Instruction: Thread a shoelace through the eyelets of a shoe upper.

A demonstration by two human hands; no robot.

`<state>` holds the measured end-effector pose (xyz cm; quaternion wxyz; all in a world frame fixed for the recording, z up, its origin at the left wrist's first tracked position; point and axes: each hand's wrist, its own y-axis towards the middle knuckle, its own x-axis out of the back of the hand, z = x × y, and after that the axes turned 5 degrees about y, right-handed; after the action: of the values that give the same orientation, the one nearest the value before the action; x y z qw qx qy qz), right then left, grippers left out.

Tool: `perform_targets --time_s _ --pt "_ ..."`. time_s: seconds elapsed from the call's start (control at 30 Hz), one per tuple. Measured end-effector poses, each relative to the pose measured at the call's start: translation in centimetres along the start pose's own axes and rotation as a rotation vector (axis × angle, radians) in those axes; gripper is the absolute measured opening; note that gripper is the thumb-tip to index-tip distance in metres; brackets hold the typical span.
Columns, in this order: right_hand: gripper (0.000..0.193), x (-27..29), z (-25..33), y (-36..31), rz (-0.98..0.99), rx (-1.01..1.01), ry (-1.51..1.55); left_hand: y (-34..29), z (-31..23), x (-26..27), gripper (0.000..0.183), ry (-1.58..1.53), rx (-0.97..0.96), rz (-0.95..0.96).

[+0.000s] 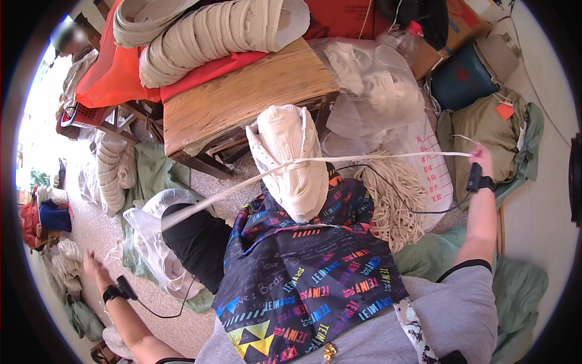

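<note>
A cream shoe upper [290, 176] rests toe toward me on the patterned apron [309, 273] over my lap. A flat cream shoelace [376, 156] crosses its front and runs out to both sides. Out at the right, my right hand [479, 159] is closed on the lace, which is stretched nearly straight from the upper. The lace's left part [209, 201] slants down toward my black-clad knee, slightly blurred, and its end lies apart from my left hand. Far out at the left, my left hand [95, 270] is raised over the floor with fingers apart, holding nothing.
A wooden bench [248, 100] beyond my knees bears a row of nested cream uppers [218, 45]. A bundle of loose laces [391, 200] lies to the right of my lap, near a clear plastic bag of uppers [376, 91]. A white plastic bag [145, 233] sits by my left knee.
</note>
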<state>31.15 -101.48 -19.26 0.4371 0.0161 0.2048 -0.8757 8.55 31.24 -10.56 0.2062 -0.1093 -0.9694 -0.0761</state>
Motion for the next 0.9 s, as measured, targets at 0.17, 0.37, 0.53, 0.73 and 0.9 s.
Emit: perform_targets --time_s 0.17,0.37,0.53,0.73,0.9 --pt "0.013 10.5 8.5 -0.1 -0.225 0.061 0.153 -2.0 0.5 8.5 0.036 0.35 0.384 -0.409" --pt "0.031 12.0 11.3 -3.0 -0.165 0.084 0.02 -2.4 2.7 8.6 0.047 0.31 0.488 -0.67" --pt "0.025 0.1 0.8 -3.3 -0.162 0.01 -0.323 -1.7 1.8 -3.3 0.033 0.188 -0.125 0.037" --pt "0.03 -30.7 -4.5 -21.0 0.44 -0.087 -0.458 -30.2 -12.9 -22.6 0.021 -0.164 -0.279 0.796" --pt "0.017 -40.1 -10.0 -28.7 0.848 -0.087 -0.4 -46.0 -17.2 -27.4 0.015 -0.336 -0.128 1.282"
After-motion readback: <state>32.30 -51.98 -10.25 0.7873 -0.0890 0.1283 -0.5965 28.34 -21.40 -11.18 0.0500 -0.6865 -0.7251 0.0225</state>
